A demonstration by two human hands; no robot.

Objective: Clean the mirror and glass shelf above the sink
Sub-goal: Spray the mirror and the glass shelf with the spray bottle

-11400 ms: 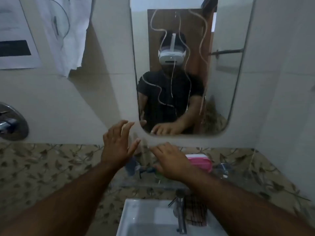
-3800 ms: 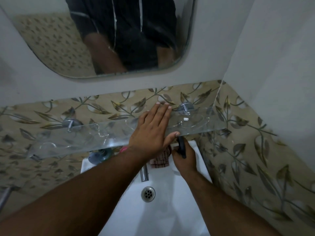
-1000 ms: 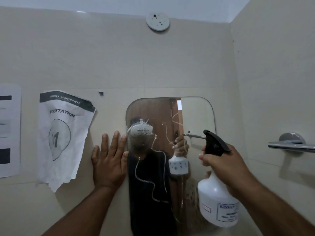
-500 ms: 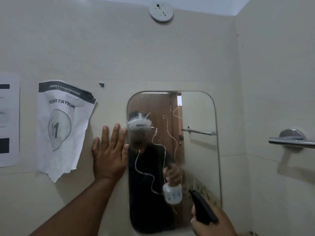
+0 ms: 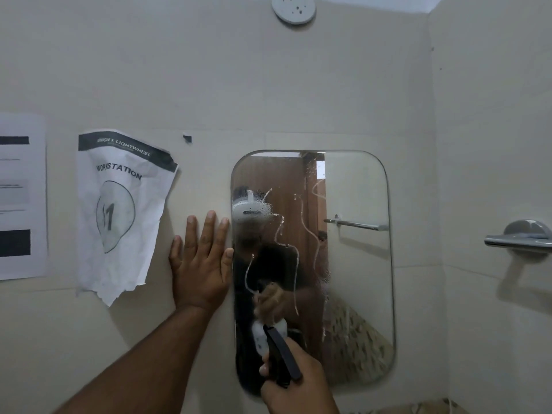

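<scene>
Hands: left hand [image 5: 200, 264] open, palm flat on beige tiled wall [image 5: 239, 85], fingers spread upward, thumb edge touching mirror's left rim; right hand [image 5: 294, 380] low centre, closed round black trigger head of spray bottle [image 5: 282, 355], nozzle aimed at lower left of glass; bottle body hidden below frame. Items, large to small: wall, beige tile, corner w/ side wall at right. Mirror [image 5: 355, 279], upright, rounded corners, fixed to wall right of left hand; surface wet w/ droplets and thin runs of liquid across upper and mid left part; reflects person in dark top w/ white headset, brown door, towel rail, leaf-pattern tile, white bottle in reflected hand. Paper sheet [image 5: 122, 210], crumpled, torn lower edge, printed "WORKSTATION" and "11", on wall left of left hand, apart from it. 2nd paper sheet [image 5: 21, 195], flat, black bars, cut off at left edge. Chrome towel rail [image 5: 519, 239] on side wall, right, well apart from mirror. Round white ceiling-height fitting [image 5: 293, 8] top centre above mirror. Small dark mark [image 5: 187, 138] on wall btwn sheet and mirror. Glass shelf, sink: not in view.
</scene>
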